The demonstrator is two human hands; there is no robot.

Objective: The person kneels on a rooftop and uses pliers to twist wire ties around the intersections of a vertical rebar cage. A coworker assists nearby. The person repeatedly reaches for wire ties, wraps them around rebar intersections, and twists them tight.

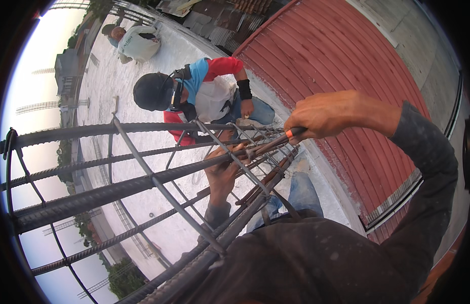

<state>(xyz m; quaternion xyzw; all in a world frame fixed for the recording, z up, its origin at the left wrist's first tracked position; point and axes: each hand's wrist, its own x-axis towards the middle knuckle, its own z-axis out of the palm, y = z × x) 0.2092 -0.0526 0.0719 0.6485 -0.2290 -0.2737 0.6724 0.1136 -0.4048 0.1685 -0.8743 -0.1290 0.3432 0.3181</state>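
A long rebar cage (98, 197), made of ribbed bars and thinner square stirrups, runs from the left edge toward the middle, narrowing with distance. My right hand (321, 116) is closed around the end of a slim brown metal hand tool (269, 146) with a dark grip end. The tool's other end meets the cage near a bar and stirrup crossing; its exact kind is hard to make out. Among the bars, my left hand (222, 171) has its fingers bent around a rebar (207, 163) beside the tool tip. Bars partly cover this hand.
A co-worker (204, 93) in a black cap crouches just beyond the cage, a hand near its bars. Farther off, more people (136, 43) sit on the pale concrete surface (169, 50). A red corrugated roof (336, 61) lies to the right, past a concrete ledge (334, 182).
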